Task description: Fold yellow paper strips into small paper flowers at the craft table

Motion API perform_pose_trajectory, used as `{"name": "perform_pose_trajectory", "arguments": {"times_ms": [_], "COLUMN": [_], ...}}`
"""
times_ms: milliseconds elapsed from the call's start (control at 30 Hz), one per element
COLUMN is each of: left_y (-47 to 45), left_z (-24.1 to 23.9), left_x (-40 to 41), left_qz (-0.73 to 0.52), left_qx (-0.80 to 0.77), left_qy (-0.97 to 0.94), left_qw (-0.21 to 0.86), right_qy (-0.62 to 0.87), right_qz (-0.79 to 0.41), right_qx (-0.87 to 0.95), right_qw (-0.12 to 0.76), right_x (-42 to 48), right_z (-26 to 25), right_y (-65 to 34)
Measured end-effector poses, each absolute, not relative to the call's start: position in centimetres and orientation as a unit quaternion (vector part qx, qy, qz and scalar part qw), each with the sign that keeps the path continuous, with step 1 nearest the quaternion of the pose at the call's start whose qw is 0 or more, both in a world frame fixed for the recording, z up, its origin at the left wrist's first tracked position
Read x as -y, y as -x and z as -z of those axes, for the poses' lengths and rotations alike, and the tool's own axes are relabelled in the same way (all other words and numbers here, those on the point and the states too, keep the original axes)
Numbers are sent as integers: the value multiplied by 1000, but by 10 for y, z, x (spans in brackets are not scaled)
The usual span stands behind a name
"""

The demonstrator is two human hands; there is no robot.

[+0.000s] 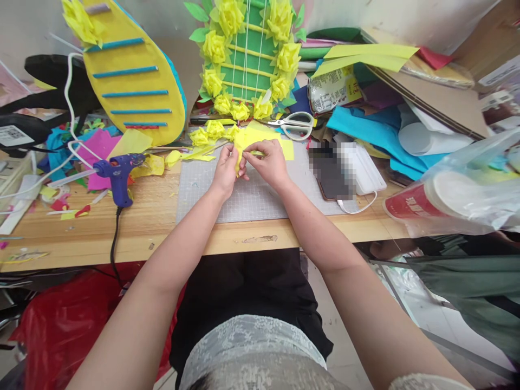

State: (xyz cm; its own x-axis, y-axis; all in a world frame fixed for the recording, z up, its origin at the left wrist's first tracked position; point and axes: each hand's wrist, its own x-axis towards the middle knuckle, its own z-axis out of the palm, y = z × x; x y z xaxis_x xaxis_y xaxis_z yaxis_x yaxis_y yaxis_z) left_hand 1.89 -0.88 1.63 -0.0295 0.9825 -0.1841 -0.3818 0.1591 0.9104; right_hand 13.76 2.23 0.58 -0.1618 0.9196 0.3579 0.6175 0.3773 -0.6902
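In the head view, the left grip (226, 169) pinches a small yellow paper piece (238, 155), and the right grip (264, 160) closes on its side, both above the grey cutting mat (260, 201). Just beyond them lie yellow flowers (214, 129); scissors (299, 128) rest beyond the right grip, a glue gun (119, 181) left of the left.

Both arms (174, 254) forward — hands (270, 162) close together, fingers (255, 146) bent

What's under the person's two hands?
Below the left hand and right hand, both holding yellow paper, a gray gridded cutting mat shows. Whatever they cover directly beneath can't be seen.
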Motion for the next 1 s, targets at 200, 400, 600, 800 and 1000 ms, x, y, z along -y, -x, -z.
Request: {"name": "perform_pose_trajectory", "arguments": {"times_ms": [200,400,600,800,1000], "left_y": [-16,-12,-5,-5,-5], "left_z": [-19,-16,-23,-25,-22], "left_x": [8,1,1,2,1], "left_qz": [-530,-589,-559,-537,-525], "left_qx": [-447,-419,-390,-367,-388], "left_qy": [-313,-270,-223,-173,-191], "left_qw": [650,636,697,739,733], "right_qy": [501,492,432,404,431], "right_qz": [-214,-210,-224,-175,-138], "right_qx": [743,743,770,810,824], "right_qw": [388,401,412,387,341], "right_x": [-28,-22,-16,-12,-12], "right_z": [-1,-10,-19,-24,-25], "right_y": [-142,-143,-149,-150,-149]}}
